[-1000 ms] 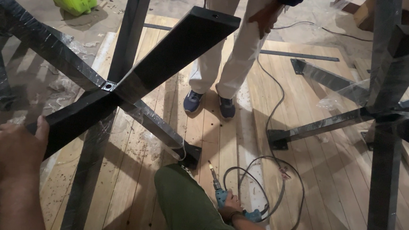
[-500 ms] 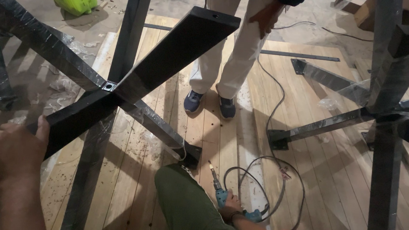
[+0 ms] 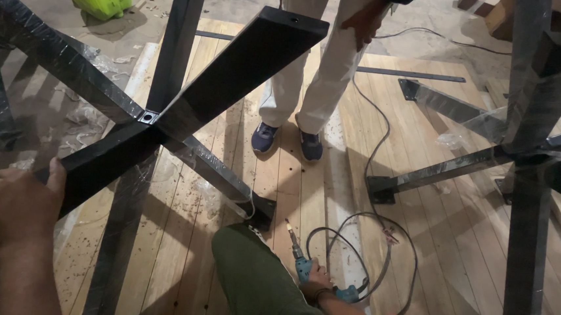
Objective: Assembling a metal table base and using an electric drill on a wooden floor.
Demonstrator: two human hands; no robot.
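left hand (image 3: 10, 208): gripped the black x-shaped steel frame (image 3: 234, 62).
right hand (image 3: 316, 288): closed on the teal corded drill (image 3: 300, 264) on the pale plank floor (image 3: 292, 171).

The left hand (image 3: 10, 208) rests on the crossed frame (image 3: 145, 118) at near left, the right hand (image 3: 316, 290) on the drill (image 3: 299, 261) near centre, a standing person's shoes (image 3: 287, 140) beyond, a second frame (image 3: 524, 155) right.

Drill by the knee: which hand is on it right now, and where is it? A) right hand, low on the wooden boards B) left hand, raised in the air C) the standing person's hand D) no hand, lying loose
A: the right hand grips the blue drill low over the wooden boards, while the left hand grips the black metal beam.
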